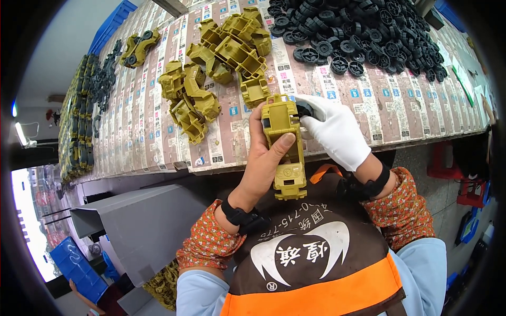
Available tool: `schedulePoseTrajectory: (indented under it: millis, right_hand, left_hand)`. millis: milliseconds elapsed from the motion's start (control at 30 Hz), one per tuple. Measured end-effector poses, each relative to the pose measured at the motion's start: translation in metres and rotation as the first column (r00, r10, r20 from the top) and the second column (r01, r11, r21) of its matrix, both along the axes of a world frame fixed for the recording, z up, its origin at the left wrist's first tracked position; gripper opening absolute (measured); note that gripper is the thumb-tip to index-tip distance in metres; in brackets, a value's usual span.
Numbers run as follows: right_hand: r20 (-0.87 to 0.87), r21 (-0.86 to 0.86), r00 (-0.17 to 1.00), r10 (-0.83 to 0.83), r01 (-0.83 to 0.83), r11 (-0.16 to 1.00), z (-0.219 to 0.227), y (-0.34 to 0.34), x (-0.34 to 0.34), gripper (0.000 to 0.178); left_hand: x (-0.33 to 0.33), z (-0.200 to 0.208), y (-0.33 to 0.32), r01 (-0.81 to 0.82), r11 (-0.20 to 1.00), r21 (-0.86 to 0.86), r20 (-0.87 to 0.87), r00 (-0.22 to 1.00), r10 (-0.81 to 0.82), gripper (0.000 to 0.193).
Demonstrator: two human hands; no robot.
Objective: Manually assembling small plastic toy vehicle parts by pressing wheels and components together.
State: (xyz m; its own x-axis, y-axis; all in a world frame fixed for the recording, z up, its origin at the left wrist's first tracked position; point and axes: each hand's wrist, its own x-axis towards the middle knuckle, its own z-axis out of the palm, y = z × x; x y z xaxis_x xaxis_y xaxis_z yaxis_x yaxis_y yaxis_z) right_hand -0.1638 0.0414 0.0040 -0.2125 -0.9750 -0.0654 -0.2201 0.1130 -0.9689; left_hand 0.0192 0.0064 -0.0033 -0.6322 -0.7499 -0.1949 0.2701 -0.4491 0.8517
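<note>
My bare left hand (257, 171) is wrapped round an olive-yellow plastic toy vehicle body (290, 174), thumb lying across its middle. The body is held lengthwise over the table's near edge, its far end close to the loose bodies. In a white glove, my right hand (341, 138) pinches a black toy wheel (304, 108) against the right side of the body's far end. The gloved fingers partly cover the wheel, so I cannot tell whether it is seated. Just beyond lie several loose vehicle bodies (234, 52) without wheels, heaped together.
A large heap of black wheels (363, 37) covers the table's (221, 152) far right. At far left are a body with wheels (139, 48) and stacked rows of bodies (76, 121). A grey bin (153, 226) stands below left, near another person's arm (84, 300). Red stools (470, 192) sit right.
</note>
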Motion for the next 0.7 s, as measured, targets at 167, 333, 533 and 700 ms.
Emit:
schedulePoseTrajectory:
  millis: [167, 333, 533, 700]
  right_hand:
    - [-0.029, -0.057, 0.999, 0.016, -0.018, 0.998, 0.009, 0.003, 0.006, 0.038]
    - [-0.089, -0.043, 0.996, 0.01, -0.014, 0.999, 0.006, 0.007, 0.009, 0.039]
    - [-0.318, -0.061, 0.945, 0.082, -0.106, 0.993, 0.006, 0.02, 0.012, 0.066]
    - [-0.367, 0.045, 0.923, 0.119, -0.11, 0.993, 0.02, 0.023, 0.011, 0.067]
  left_hand:
    - [-0.003, -0.007, 0.0, -0.028, 0.996, -0.08, 0.02, 0.999, 0.03, 0.072]
    - [-0.004, -0.013, 0.003, -0.04, 0.977, -0.208, 0.103, 0.993, 0.063, 0.075]
    - [-0.002, -0.025, 0.005, 0.059, 0.897, -0.439, 0.222, 0.974, 0.044, 0.079]
    - [-0.002, -0.023, 0.002, 0.106, 0.886, -0.452, 0.205, 0.979, -0.012, 0.079]
